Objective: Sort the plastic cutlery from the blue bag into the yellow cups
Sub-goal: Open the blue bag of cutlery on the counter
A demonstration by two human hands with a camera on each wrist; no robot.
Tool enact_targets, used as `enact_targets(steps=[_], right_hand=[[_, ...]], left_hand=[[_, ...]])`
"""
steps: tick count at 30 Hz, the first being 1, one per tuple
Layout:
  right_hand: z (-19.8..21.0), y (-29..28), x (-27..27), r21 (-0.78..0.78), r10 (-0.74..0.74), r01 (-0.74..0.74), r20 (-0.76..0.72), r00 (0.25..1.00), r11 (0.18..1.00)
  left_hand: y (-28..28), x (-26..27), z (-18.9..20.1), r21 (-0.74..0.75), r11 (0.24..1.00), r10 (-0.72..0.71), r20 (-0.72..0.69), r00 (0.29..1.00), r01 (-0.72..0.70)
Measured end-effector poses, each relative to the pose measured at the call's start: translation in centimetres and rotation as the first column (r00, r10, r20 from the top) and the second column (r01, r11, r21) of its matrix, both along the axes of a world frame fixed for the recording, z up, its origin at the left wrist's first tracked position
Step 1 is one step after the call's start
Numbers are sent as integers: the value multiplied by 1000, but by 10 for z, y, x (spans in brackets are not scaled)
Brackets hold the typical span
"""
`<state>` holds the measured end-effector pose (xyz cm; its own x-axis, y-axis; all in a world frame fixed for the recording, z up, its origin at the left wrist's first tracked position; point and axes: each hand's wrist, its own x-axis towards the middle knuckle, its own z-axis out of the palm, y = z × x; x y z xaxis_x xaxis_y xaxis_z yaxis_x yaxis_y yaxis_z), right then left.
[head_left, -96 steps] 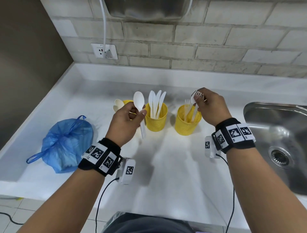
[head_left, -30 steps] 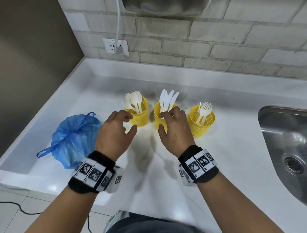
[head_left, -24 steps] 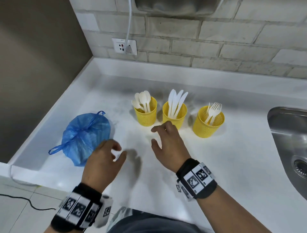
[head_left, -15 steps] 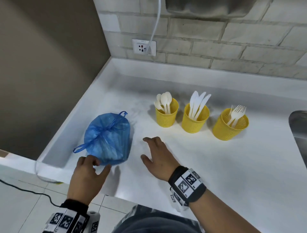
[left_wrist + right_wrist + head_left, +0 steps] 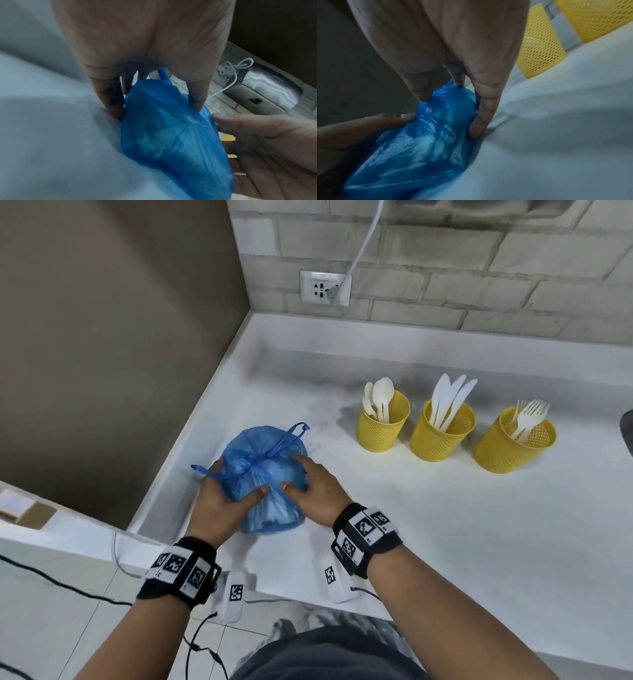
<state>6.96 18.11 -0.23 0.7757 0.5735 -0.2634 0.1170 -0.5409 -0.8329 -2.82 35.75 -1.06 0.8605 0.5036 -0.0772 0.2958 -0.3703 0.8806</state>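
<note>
Inside tied blue bag [image 5: 266, 484], contents hidden; left hand [image 5: 219, 501], right hand [image 5: 317, 491] grip clasping it.

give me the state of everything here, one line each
blue bag: tied shut, lying on the counter, held from both sides
left hand: grips the bag's left side
right hand: grips the bag's right side
left cup: upright, holds spoons
middle cup: upright, holds knives
right cup: upright, holds forks
wall socket: white cable plugged in
</note>
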Motion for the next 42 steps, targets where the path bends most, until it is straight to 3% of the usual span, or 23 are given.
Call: enact_targets(steps=[10, 28, 36, 42], right_hand=[[-7, -32, -20, -29, -54, 55, 21, 998, 998], [-13, -220, -33, -26, -216, 215, -14, 976, 976], [-23, -280, -25, 11, -278, 278, -38, 960, 960], [-18, -307, 1, -36, -215, 215, 7, 977, 976]], left_hand=[[-22, 4, -13, -51, 994, -94, 3, 996, 94], [-188, 15, -23, 54, 961, -270, -23, 963, 271], [-249, 26, -22, 58, 955, -291, -31, 956, 292], [-289, 21, -21, 42, 970, -237, -6, 971, 237]])
